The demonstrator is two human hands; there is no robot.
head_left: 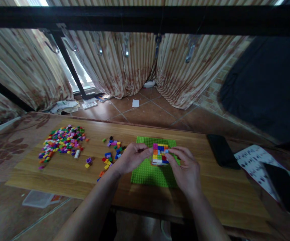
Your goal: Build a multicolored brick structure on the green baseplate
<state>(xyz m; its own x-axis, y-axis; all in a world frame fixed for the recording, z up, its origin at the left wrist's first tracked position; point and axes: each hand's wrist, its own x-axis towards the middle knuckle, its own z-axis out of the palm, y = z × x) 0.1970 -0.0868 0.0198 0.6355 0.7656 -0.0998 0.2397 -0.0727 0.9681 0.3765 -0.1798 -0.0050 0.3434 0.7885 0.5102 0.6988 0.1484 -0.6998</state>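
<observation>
A small block built of multicoloured toy bricks point(160, 157) stands on the green baseplate point(155, 176), towards its far right part. Its top shows magenta, orange, yellow, blue, red and green bricks. My left hand point(134, 156) is closed, with thumb and fingertips at the left side of the block. On the opposite side, my right hand point(187, 170) grips the block between thumb and fingers. A light-blue brick point(166, 151) lies at the tip of the right thumb; whether it is pinched or attached I cannot tell.
A large heap of loose bricks point(64, 140) covers the left part of the wooden table point(67, 177). Smaller groups of bricks point(107, 160) lie beside my left forearm. On the right are a black case point(222, 151), a printed sheet point(252, 162) and a dark phone point(284, 187).
</observation>
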